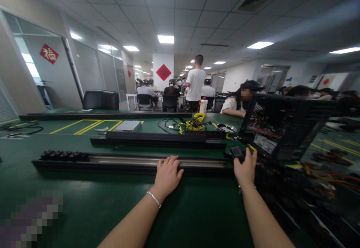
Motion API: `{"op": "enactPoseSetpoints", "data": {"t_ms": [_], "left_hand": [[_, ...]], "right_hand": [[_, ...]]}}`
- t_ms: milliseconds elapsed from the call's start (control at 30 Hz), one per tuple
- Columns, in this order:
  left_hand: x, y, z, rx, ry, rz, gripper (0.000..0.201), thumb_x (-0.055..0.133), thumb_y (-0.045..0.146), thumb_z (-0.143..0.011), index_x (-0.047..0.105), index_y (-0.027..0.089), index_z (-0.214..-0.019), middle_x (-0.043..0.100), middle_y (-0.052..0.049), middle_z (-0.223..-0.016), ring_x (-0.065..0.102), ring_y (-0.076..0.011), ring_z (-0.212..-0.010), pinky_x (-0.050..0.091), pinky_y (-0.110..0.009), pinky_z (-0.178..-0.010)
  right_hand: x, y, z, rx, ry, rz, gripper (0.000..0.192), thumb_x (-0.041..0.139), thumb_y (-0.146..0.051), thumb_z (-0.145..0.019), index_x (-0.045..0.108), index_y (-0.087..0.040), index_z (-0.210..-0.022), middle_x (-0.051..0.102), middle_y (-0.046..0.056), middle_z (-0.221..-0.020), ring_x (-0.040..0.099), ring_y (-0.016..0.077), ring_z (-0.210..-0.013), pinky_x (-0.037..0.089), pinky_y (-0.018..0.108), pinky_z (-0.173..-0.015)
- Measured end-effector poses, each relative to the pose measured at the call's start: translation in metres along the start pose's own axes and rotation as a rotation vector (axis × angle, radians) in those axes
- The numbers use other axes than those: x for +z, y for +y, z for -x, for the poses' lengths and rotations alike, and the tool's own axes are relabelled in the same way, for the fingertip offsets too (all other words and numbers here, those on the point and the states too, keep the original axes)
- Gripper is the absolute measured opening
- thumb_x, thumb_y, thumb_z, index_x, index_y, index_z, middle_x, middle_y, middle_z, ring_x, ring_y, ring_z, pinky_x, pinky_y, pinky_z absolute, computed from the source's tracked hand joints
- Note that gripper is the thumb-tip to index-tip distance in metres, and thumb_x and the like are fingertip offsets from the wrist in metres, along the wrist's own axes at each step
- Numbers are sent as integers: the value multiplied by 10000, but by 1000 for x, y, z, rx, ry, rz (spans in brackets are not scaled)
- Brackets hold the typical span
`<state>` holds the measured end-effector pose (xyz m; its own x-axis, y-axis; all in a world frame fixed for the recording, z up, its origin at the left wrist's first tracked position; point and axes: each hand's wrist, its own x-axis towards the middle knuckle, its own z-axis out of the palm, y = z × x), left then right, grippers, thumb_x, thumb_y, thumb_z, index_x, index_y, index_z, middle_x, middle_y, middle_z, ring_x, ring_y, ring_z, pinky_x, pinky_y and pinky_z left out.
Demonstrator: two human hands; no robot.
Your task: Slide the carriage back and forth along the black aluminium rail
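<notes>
A long black rail (pixel 123 168) with a pale metal channel lies across the green table in front of me. My left hand (pixel 168 171) lies over its middle, fingers bent over the channel and thumb along the near side. Several small black blocks (pixel 60 155) sit in the rail's left end. Just past its right end, my right hand (pixel 246 165) grips a small black square block (pixel 237 152) with a grey mark on top. The block's underside is hidden, and I cannot tell if it touches the rail.
Behind lie a second black rail (pixel 160 140), a longer bar (pixel 112 116), a grey box (pixel 128 125), black cables (pixel 168 124) and a metal bowl (pixel 226 128). An open computer case (pixel 281 128) stands at right, near loose wires (pixel 332 177). A person (pixel 233 103) sits across the table.
</notes>
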<state>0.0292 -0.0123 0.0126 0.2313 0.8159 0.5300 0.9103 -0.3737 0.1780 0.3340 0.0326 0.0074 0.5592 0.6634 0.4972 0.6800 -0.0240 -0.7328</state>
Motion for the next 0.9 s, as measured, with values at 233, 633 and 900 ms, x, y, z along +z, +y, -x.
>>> {"op": "enactPoseSetpoints", "data": {"t_ms": [233, 633, 900], "left_hand": [[-6, -8, -5, -70, 44, 11, 257, 392, 366, -875, 570, 255, -1022, 588, -31, -1207, 435, -192, -1219, 337, -403, -1005], [-55, -122, -4, -584, 155, -180, 459, 399, 365, -843, 427, 148, -1247, 276, -136, -1466, 147, -312, -1364, 207, -545, -1060], [-98, -213, 18, -1144, 263, -293, 593, 271, 456, -863, 244, 116, -1348, 128, -167, -1501, 110, -308, -1373, 212, -494, -1057]], "right_hand": [[7, -9, 10, -21, -265, 141, 453, 365, -328, -782, 631, -157, -1107, 587, 96, -1196, 496, 224, -1135, 340, 347, -1008], [6, -8, 8, 151, -407, 190, 510, 395, -261, -728, 600, -253, -1195, 682, 54, -926, 602, 202, -782, 432, 293, -735], [8, -5, 9, 149, -385, 144, 507, 394, -254, -717, 615, -263, -1174, 679, 47, -921, 600, 202, -821, 431, 283, -743]]}}
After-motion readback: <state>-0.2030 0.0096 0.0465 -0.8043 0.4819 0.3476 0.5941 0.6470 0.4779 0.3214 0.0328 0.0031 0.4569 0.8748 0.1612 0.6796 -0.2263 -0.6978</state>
